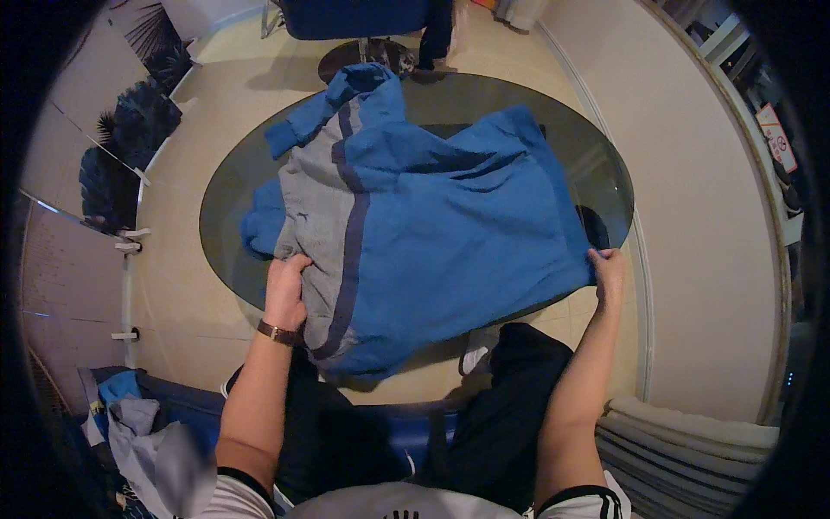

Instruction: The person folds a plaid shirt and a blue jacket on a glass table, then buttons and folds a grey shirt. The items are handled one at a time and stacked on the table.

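Observation:
A blue garment (pixel 454 233) with a grey panel and a dark stripe lies spread over an oval glass table (pixel 240 156), its near edge hanging past the table towards my knees. My left hand (pixel 286 285), with a brown watch strap at the wrist, grips the grey panel at the garment's left side. At the far right corner of the blue fabric, my right hand (pixel 607 266) pinches the edge between thumb and fingers. A cuffed sleeve (pixel 295 130) reaches to the upper left, and another bunched blue part (pixel 262 220) lies beside the grey panel.
Beyond the table stands a dark blue chair (pixel 363 19) on a round base. Crumpled grey and blue clothes (pixel 136 422) lie on the seat at my left. A stack of folded grey fabric (pixel 681 447) is at my lower right. A wall (pixel 681 194) runs along the right.

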A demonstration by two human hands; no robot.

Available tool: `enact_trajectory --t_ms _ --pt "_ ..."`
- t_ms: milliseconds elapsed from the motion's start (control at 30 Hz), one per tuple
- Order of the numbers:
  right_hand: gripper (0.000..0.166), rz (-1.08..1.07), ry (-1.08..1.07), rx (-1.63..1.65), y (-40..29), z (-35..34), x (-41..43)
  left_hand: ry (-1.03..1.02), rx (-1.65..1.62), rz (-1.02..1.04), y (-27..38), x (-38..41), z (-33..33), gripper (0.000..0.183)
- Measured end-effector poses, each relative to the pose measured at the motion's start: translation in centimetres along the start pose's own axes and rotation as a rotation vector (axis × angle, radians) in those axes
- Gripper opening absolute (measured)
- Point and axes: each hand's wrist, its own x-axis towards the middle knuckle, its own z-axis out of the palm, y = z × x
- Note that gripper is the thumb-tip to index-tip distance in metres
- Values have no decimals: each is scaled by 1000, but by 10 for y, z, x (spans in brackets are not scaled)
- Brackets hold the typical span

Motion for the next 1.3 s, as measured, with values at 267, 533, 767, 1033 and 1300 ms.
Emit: enact_trajectory --t_ms 267,533,767,1033,1300 --pt "52 -410 264 -483 -53 37 -27 571 778 701 17 7 -9 62" --pt "71 -916 57 -164 -219 156 -37 289 1449 1285 32 25 45 46" --pt "11 -826 221 -155 -254 223 14 10 1767 511 2 40 56 78" --pt "51 -879 154 -379 -223 270 24 200 1808 246 12 59 44 97" --pt "59 -994 -193 -557 -175 194 -46 329 1728 280 9 74 37 86"
